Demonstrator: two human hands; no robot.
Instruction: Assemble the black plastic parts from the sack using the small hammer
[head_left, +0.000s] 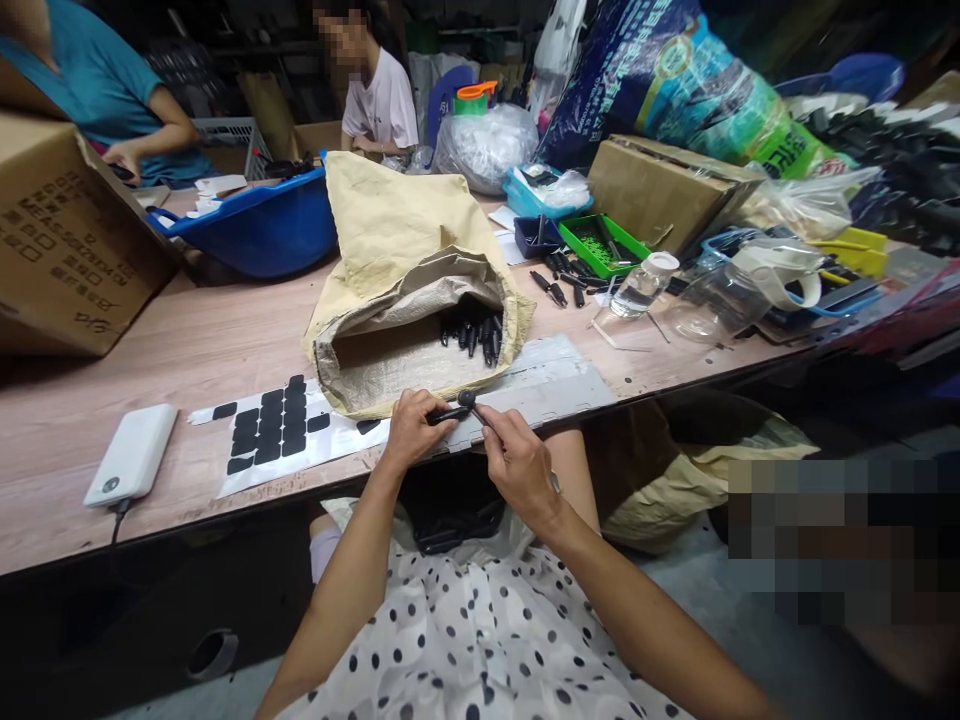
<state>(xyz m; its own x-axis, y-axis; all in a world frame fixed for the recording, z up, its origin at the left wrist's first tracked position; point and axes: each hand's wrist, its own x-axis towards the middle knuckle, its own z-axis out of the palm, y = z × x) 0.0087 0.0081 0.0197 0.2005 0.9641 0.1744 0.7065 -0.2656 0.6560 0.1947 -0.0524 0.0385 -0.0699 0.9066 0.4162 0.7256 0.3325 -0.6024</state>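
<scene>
My left hand [411, 428] is closed on a slim black part [448, 414] at the table's front edge. A small rounded black piece [466, 398] shows at that part's right end. The fingers of my right hand [516, 458] pinch a thin dark piece that meets it; its kind is too small to make out. Just beyond my hands lies an open woven sack [409, 375], with several black pointed parts [480, 335] inside it. A grey board [555, 375] lies under and beside the sack. In my lap, a dark heap of black pieces [450, 515] is partly hidden.
A sheet of black stickers [277, 430] and a white power bank [133, 455] lie left. Behind are a blue basin [262, 235] and a carton [67, 240]. At right stand a green tray [600, 250], a clear bottle [641, 285] and a jug [709, 305]. Two people sit opposite.
</scene>
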